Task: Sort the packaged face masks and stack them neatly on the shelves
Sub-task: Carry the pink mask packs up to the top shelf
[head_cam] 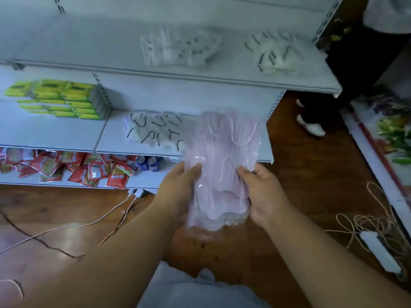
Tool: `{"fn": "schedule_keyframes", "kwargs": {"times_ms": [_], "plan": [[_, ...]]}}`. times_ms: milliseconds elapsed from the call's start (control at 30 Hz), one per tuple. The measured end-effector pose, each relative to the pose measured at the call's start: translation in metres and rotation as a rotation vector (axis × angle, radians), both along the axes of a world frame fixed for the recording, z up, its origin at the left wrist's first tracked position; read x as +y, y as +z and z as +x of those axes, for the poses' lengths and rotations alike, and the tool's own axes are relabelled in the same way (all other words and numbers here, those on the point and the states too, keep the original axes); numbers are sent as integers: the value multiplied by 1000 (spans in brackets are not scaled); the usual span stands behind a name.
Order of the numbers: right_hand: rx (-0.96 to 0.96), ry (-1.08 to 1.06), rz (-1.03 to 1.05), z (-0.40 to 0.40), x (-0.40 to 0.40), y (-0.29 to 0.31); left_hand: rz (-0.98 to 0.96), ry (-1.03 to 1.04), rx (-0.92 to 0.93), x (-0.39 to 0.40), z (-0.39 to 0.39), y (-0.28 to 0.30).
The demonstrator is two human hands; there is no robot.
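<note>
A stack of pink face masks in clear plastic packs (220, 165) is held upright in front of the middle shelf (115, 141). My left hand (178, 187) grips its left side and my right hand (262, 192) grips its right side. On the middle shelf lies a pile of white masks with black ear loops (155, 132). The upper shelf (200, 76) carries a pile of white masks (178, 46) and, to the right, another pile of masks with black loops (275, 54).
Green tissue packs (60, 98) are stacked on the left shelf. Red sachets (66, 165) and two blue cans (148, 163) fill the bottom shelf. Cables (89, 225) and a power strip (380, 252) lie on the wooden floor. A person's feet (311, 125) stand at right.
</note>
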State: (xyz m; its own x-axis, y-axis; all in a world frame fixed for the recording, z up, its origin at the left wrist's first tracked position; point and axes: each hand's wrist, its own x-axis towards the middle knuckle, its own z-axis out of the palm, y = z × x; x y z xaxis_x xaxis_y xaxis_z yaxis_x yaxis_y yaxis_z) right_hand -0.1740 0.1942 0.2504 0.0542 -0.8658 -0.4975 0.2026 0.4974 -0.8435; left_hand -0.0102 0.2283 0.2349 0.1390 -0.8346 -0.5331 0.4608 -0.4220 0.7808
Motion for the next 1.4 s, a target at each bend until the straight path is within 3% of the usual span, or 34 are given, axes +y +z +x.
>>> {"fn": "schedule_keyframes", "kwargs": {"times_ms": [267,400,533,733,1000,1400], "plan": [[40,35,-90,-17,-6,41,-117,-75,-160,-24,-15,58],[81,-26,-161,-2,-22,52,-59,-41,-68,-28,7,75],[39,0,-156,22,-29,55,-85,-117,-102,-24,25,82],[37,18,-295,56,-45,80,-240,-133,-322,-52,62,114],[243,-68,-700,45,-61,166,-459,0,-290,-68,51,185],[97,-17,-942,104,-80,323,-730,209,-544,-68,83,340]]}}
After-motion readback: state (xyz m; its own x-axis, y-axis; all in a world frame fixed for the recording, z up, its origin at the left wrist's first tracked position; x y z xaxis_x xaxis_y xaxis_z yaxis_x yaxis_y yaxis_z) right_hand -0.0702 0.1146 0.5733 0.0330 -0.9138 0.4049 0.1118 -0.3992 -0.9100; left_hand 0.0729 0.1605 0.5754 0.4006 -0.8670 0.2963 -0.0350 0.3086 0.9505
